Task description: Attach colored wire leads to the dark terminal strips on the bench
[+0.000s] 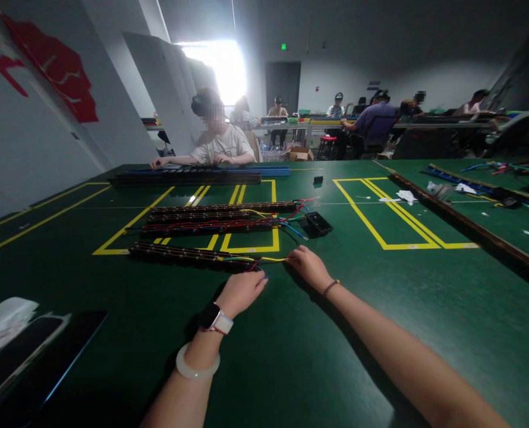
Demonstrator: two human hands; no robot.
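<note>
A long black strip lies in front of me on the green table, with coloured wires coming out of its right end. My right hand pinches the end of a yellow-green wire and holds it out to the right. Close to the same strip end, my left hand has its fingers closed on a blue wire, of which only a short end shows. Just beyond, more black strips lie side by side, with red, blue and green wires running out near a small black box.
Yellow tape lines mark the green table. Across it a person handles long strips. A long dark bar and wired parts lie right. A dark flat device lies near left. Other people sit behind.
</note>
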